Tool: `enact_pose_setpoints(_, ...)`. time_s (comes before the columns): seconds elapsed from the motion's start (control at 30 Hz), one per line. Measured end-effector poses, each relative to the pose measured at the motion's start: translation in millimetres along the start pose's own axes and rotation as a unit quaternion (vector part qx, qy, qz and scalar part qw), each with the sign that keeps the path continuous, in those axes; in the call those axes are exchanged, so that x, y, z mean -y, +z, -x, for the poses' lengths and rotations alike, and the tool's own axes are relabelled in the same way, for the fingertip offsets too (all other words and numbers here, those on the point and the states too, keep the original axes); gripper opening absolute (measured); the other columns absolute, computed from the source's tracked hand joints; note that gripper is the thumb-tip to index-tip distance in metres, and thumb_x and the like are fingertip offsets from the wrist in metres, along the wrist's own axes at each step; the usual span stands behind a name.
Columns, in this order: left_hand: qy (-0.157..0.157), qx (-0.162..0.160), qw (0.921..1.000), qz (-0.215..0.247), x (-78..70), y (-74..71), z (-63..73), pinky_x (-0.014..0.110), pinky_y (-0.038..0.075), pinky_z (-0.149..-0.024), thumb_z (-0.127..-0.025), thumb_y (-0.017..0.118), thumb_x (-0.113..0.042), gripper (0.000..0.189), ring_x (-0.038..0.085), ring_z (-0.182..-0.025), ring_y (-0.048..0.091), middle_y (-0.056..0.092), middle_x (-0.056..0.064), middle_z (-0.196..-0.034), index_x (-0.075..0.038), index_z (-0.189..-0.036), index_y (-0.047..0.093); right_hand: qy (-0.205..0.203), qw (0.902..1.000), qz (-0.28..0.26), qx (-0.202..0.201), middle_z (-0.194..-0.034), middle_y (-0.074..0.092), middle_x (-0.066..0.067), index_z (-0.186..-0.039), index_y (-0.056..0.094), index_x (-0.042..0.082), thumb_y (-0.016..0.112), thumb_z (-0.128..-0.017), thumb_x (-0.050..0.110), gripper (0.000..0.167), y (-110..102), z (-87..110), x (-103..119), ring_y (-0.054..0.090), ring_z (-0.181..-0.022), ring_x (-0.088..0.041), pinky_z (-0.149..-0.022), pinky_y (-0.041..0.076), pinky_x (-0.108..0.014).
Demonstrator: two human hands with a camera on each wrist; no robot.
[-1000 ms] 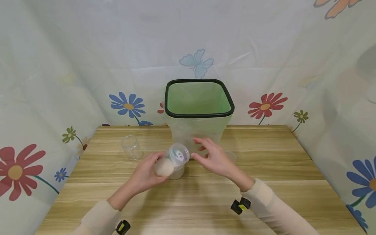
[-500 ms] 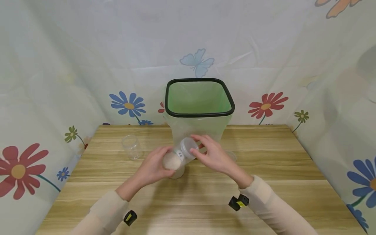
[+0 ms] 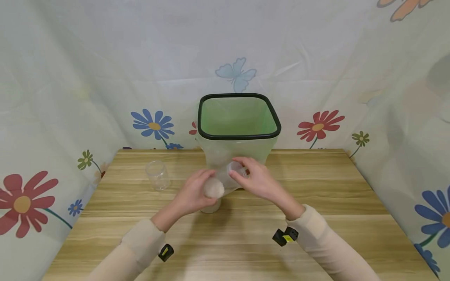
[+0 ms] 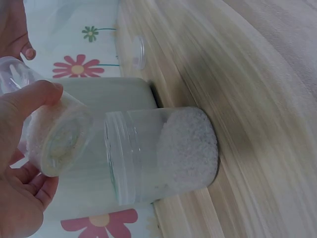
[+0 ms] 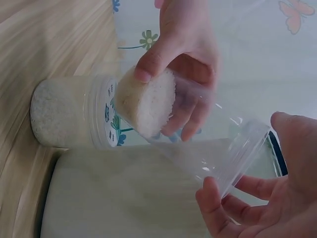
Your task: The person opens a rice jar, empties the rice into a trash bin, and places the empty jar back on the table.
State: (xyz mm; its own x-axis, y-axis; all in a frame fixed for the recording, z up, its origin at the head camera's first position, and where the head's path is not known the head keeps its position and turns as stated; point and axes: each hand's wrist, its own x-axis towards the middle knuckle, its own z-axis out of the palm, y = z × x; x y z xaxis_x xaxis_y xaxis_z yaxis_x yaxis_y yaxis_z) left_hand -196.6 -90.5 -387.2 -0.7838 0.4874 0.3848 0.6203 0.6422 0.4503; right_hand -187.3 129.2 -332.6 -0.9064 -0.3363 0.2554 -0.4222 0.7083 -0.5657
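My left hand (image 3: 193, 193) grips a clear plastic jar (image 5: 203, 129) near its base, thumb and fingers round it. White rice (image 5: 154, 101) lies in the base end of this tilted jar, whose mouth points to the right. At that mouth, the thumb and fingers of my right hand (image 3: 258, 179) curl round the threaded rim. Below the held jar, a second clear jar (image 4: 148, 153) stands upright on the table, partly filled with rice and topped by a printed lid (image 5: 110, 114).
Behind the hands stands a green bin (image 3: 239, 137) with a black rim. An empty clear jar (image 3: 158, 175) stands at the left of the wooden table (image 3: 316, 234). A clear round lid (image 4: 140, 52) lies on the table beyond the standing jar.
My left hand has moved right and slightly up with the tilted jar. The right hand, apart from the jar one second ago, now has its fingers round the rim.
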Motion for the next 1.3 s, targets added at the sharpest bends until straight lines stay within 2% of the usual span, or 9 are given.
enact_pose_setpoints(0.2, 0.018, -0.015, 0.9996, -0.018, -3.8, 4.5, -6.2, 0.038, 0.048, -0.082, -0.058, 0.083, -0.021, 0.070, 0.024, -0.097, 0.055, 0.058, 0.008, -0.106, -0.004, -0.120, 0.054, 0.013, 0.9998, -0.008, -0.008, -0.117, 0.060, -0.010, -0.124, 0.054, 0.008, 0.063, -0.085, 0.037, 0.050, -4, -0.4, -3, 0.061, -0.089, -0.023, -0.076, 0.051, -0.037)
enact_pose_setpoints(0.43, 0.002, -0.011, 0.9998, -0.014, -10.4, 7.2, -8.2, 0.041, 0.046, -0.085, -0.057, 0.086, -0.020, 0.075, 0.027, -0.101, 0.052, 0.057, 0.009, -0.109, -0.006, -0.123, 0.053, 0.010, 0.9999, -0.005, -0.004, -0.109, 0.063, -0.011, -0.118, 0.056, 0.006, 0.065, -0.084, 0.034, 0.045, -10, 1.8, -8, 0.064, -0.087, -0.024, -0.072, 0.053, -0.035)
enact_pose_setpoints(0.73, 0.014, -0.019, 0.9989, -0.039, -11.3, 12.2, -8.9, 0.041, 0.046, -0.087, -0.059, 0.086, -0.024, 0.080, 0.026, -0.102, 0.052, 0.057, 0.009, -0.109, -0.008, -0.128, 0.049, 0.004, 0.9994, -0.031, 0.011, -0.109, 0.062, -0.013, -0.118, 0.057, 0.006, 0.066, -0.083, 0.030, 0.043, -15, 3.3, -14, 0.064, -0.089, -0.026, -0.070, 0.054, -0.032)
enact_pose_setpoints(0.87, 0.031, -0.030, 0.9975, -0.056, -9.9, 14.8, -8.8, 0.042, 0.045, -0.089, -0.059, 0.086, -0.024, 0.082, 0.027, -0.103, 0.053, 0.057, 0.009, -0.111, -0.008, -0.129, 0.048, 0.008, 0.9989, -0.044, 0.015, -0.109, 0.061, -0.012, -0.119, 0.057, 0.007, 0.067, -0.083, 0.030, 0.043, -16, 4.2, -16, 0.063, -0.090, -0.027, -0.070, 0.054, -0.032)
enact_pose_setpoints(1.0, 0.066, -0.057, 0.9936, -0.073, -7.4, 18.3, -8.0, 0.041, 0.046, -0.087, -0.055, 0.088, -0.023, 0.083, 0.026, -0.099, 0.053, 0.058, 0.010, -0.107, -0.005, -0.125, 0.049, 0.014, 0.9985, -0.049, 0.020, -0.110, 0.062, -0.012, -0.120, 0.057, 0.008, 0.067, -0.083, 0.031, 0.044, -16, 5.5, -17, 0.063, -0.091, -0.027, -0.071, 0.054, -0.033)
enact_pose_setpoints(1.1, 0.077, -0.068, 0.9921, -0.073, -6.5, 19.7, -7.6, 0.042, 0.046, -0.086, -0.052, 0.089, -0.022, 0.083, 0.027, -0.098, 0.053, 0.058, 0.010, -0.105, -0.004, -0.124, 0.049, 0.018, 0.9979, -0.058, 0.023, -0.111, 0.062, -0.012, -0.120, 0.056, 0.009, 0.067, -0.083, 0.031, 0.044, -16, 6.3, -18, 0.063, -0.093, -0.028, -0.071, 0.054, -0.033)
enact_pose_setpoints(1.3, 0.057, -0.049, 0.9953, -0.061, -6.4, 19.3, -8.7, 0.043, 0.045, -0.090, -0.056, 0.088, -0.022, 0.084, 0.027, -0.102, 0.053, 0.057, 0.010, -0.111, -0.009, -0.129, 0.047, 0.012, 0.9968, -0.075, 0.022, -0.113, 0.061, -0.011, -0.122, 0.056, 0.010, 0.067, -0.083, 0.030, 0.045, -16, 7.7, -22, 0.062, -0.096, -0.029, -0.072, 0.054, -0.034)
